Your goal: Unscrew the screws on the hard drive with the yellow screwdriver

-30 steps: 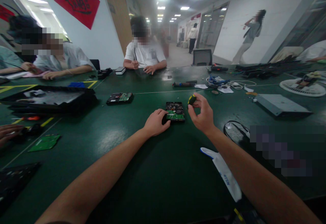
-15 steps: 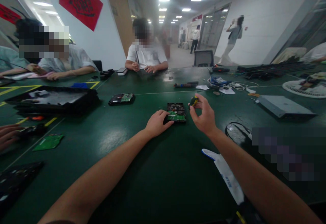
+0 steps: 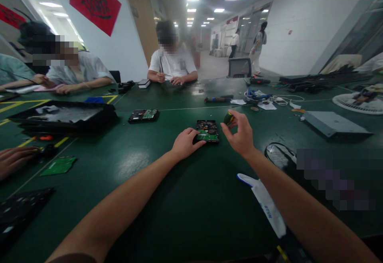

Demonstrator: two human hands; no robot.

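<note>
A hard drive (image 3: 207, 126) with its green circuit board facing up lies flat on the green table in front of me. My left hand (image 3: 187, 142) grips its left side, fingers on the far part and thumb along the near edge. To the right of the drive, my right hand (image 3: 239, 131) is raised a little and pinches the dark, yellow-striped handle of a screwdriver (image 3: 228, 118) between thumb and fingers. The screwdriver's shaft and tip cannot be made out. The right hand is apart from the drive.
Another hard drive (image 3: 143, 115) lies to the left, beyond it a black tray (image 3: 68, 121). A loose circuit board (image 3: 59, 166) sits near a co-worker's hand (image 3: 14, 159). On the right are a grey metal box (image 3: 336, 123), a white-and-blue packet (image 3: 266, 203) and cables (image 3: 278, 100).
My right hand has turned slightly, and the screwdriver handle with it. The left hand stays on the hard drive. In the background, a walking person has moved left.
</note>
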